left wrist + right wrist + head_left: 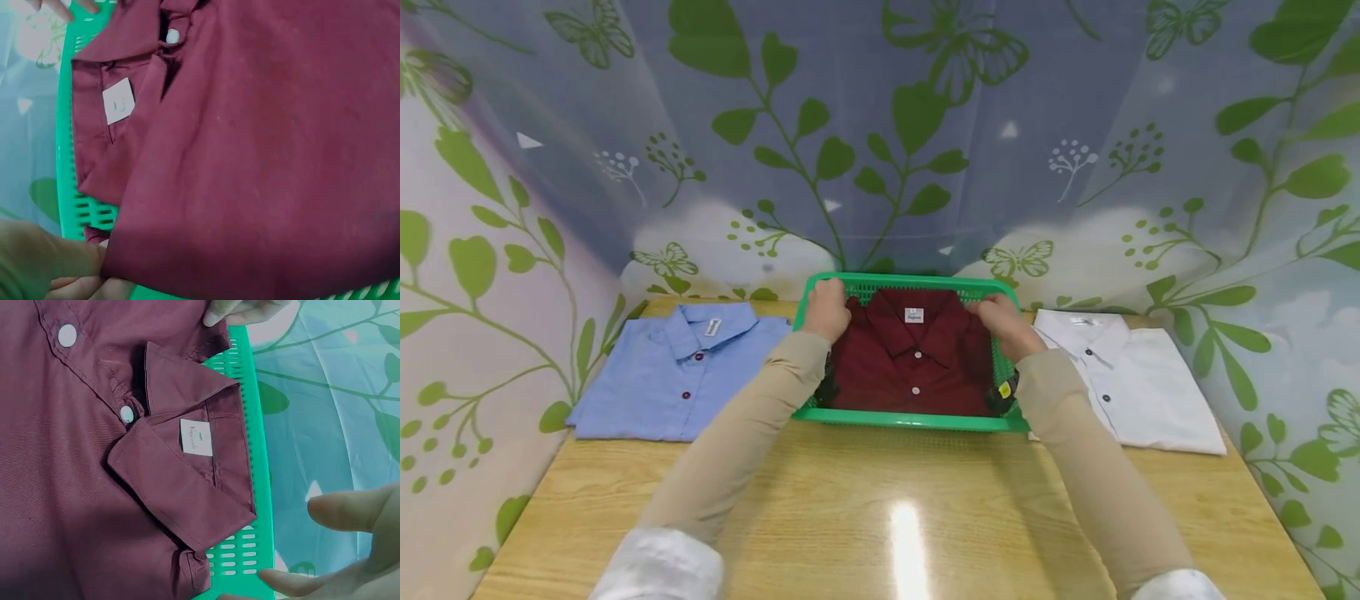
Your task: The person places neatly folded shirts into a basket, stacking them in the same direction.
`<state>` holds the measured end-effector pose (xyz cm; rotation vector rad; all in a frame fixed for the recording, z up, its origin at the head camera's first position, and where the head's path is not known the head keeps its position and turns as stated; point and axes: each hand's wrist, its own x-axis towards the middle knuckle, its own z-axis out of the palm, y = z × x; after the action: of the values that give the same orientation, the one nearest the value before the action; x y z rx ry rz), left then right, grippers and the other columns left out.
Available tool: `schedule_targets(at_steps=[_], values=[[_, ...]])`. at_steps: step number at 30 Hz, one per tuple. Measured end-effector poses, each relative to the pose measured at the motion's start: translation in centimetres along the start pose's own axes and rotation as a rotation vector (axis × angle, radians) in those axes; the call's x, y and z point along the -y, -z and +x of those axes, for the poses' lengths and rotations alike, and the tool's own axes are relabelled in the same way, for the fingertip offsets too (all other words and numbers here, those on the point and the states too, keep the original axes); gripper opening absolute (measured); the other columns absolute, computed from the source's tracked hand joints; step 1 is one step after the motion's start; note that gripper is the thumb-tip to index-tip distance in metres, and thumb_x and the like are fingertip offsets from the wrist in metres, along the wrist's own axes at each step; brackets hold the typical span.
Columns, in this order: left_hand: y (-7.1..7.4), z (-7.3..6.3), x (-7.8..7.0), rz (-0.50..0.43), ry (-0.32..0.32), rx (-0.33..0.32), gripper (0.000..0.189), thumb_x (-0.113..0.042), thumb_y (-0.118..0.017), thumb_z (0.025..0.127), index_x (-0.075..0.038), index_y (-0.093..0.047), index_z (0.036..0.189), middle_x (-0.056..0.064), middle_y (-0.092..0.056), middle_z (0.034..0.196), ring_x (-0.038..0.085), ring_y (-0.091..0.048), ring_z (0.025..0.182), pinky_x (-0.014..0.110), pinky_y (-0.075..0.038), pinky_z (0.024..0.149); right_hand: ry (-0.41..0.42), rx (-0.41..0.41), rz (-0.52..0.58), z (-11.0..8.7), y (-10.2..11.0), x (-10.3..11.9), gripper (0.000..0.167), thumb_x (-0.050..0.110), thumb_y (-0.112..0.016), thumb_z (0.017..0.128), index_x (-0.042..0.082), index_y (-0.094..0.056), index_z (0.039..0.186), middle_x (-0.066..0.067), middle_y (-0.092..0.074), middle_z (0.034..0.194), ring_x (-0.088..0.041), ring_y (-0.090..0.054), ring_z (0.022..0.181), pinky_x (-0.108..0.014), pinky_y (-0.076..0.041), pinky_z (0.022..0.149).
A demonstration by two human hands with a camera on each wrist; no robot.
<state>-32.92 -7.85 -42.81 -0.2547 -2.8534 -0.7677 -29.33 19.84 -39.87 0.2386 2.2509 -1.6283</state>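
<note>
The folded maroon button-up shirt of woven cloth point(880, 371) lies face up inside the green rectangular plastic basket point(917, 422), which stands on the wood-grain table point(842, 517) between a folded light-blue shirt point(647, 392) and a folded white shirt point(1157, 396). The left hand point(827, 310) pinches the maroon shirt at its shoulder edge by the basket's back corner. The right hand point(1006, 325) is spread, its thumb apart from its fingers and nothing gripped, near the opposite back corner; whether its fingertips touch the rim, I cannot tell. The step seems to be settling the garment, so it is best to keep the pinch light, draw the edge flat without dragging the pointed collar point(178, 487) askew, and smooth both shoulders evenly; a hard tug could open the fold.
</note>
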Motion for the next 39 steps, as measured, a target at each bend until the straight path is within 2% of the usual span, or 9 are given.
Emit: schedule_targets(at_steps=[4, 12, 14, 17, 20, 24, 30, 34, 39], values=[[-0.2, 0.2, 0.8, -0.009, 0.021, 0.017, 0.052, 0.014, -0.053, 0.083, -0.016, -0.019, 0.059, -0.003, -0.012, 0.062, 0.014, -0.014, 0.058, 0.032, -0.021, 0.057, -0.05, 0.072, 0.031, 0.1, -0.1, -0.3, 0.058, 0.021, -0.042, 0.105, -0.005, -0.024, 0.153, -0.022, -0.021, 0.159, -0.04, -0.017, 0.147, -0.057, -0.019, 0.116], [-1.0, 0.6, 1.0, -0.005, 0.115, 0.207, 0.021, 0.005, -0.052, 0.094, -0.003, -0.045, 0.076, 0.012, -0.046, 0.075, 0.026, -0.048, 0.067, 0.038, -0.041, 0.063, -0.106, 0.163, 0.11, 1.4, -0.3, -2.2, 0.058, 0.023, -0.036, 0.107, 0.003, -0.016, 0.158, -0.02, 0.001, 0.164, -0.042, 0.001, 0.149, -0.056, -0.009, 0.118], [-1.0, 0.6, 0.9, 0.022, 0.08, 0.19, 0.005, 0.006, -0.054, 0.093, 0.002, -0.055, 0.09, 0.02, -0.057, 0.089, 0.034, -0.059, 0.08, 0.041, -0.047, 0.069, -0.111, 0.162, 0.114, 1.6, -0.3, -2.4, 0.058, 0.023, -0.036, 0.107, 0.003, -0.016, 0.158, -0.02, 0.002, 0.164, -0.042, 0.001, 0.149, -0.056, -0.009, 0.118], [-0.7, 0.4, 0.6, 0.097, -0.029, 0.12, 0.023, 0.007, -0.06, 0.09, 0.008, -0.061, 0.114, 0.029, -0.059, 0.112, 0.044, -0.059, 0.103, 0.046, -0.052, 0.081, -0.11, 0.145, 0.116, 1.6, -0.2, -2.4, 0.057, 0.023, -0.037, 0.107, 0.003, -0.018, 0.157, -0.022, 0.0, 0.163, -0.043, -0.003, 0.149, -0.055, -0.011, 0.118], [-0.2, 0.4, 0.2, 0.107, -0.151, 0.096, 0.029, 0.01, -0.058, 0.09, 0.008, -0.061, 0.118, 0.029, -0.058, 0.117, 0.044, -0.057, 0.106, 0.046, -0.053, 0.082, -0.094, 0.107, 0.129, 1.5, -0.1, -2.2, 0.056, 0.022, -0.038, 0.106, 0.002, -0.023, 0.156, -0.022, -0.008, 0.162, -0.041, -0.013, 0.148, -0.052, -0.016, 0.118], [0.6, 0.3, -0.1, -0.022, -0.169, 0.299, 0.023, 0.004, -0.052, 0.094, 0.007, -0.065, 0.113, 0.024, -0.061, 0.114, 0.034, -0.06, 0.096, 0.042, -0.052, 0.079, -0.074, 0.089, 0.135, 1.3, 0.0, -1.7, 0.055, 0.022, -0.037, 0.106, 0.003, -0.025, 0.156, -0.022, -0.02, 0.16, -0.04, -0.024, 0.145, -0.05, -0.022, 0.117], [0.7, -0.1, 0.5, -0.094, 0.043, 0.656, 0.044, -0.004, -0.039, 0.099, 0.003, -0.047, 0.142, 0.024, -0.049, 0.138, 0.03, -0.055, 0.1, 0.041, -0.051, 0.077, -0.111, 0.139, 0.155, 1.3, 0.0, -1.7, 0.057, 0.027, -0.033, 0.107, 0.007, -0.018, 0.158, -0.022, -0.014, 0.162, -0.043, -0.019, 0.146, -0.057, -0.018, 0.116], [0.5, -0.2, 0.8, -0.095, 0.094, 0.736, 0.05, -0.005, -0.034, 0.101, -0.001, -0.034, 0.151, 0.024, -0.033, 0.152, 0.033, -0.048, 0.118, 0.042, -0.053, 0.076, -0.125, 0.158, 0.147, 1.6, 0.0, -2.1, 0.057, 0.028, -0.03, 0.108, 0.009, -0.015, 0.159, -0.02, -0.005, 0.164, -0.044, -0.01, 0.148, -0.06, -0.011, 0.117], [0.5, -0.2, 0.5, -0.031, 0.096, 0.755, 0.056, -0.007, -0.032, 0.101, -0.003, -0.023, 0.156, 0.025, -0.006, 0.162, 0.037, -0.02, 0.145, 0.037, -0.052, 0.067, -0.126, 0.175, 0.14, 2.1, -0.2, -2.5, 0.058, 0.029, -0.026, 0.108, 0.008, -0.009, 0.16, -0.021, 0.004, 0.164, -0.044, -0.002, 0.148, -0.06, -0.007, 0.117]])
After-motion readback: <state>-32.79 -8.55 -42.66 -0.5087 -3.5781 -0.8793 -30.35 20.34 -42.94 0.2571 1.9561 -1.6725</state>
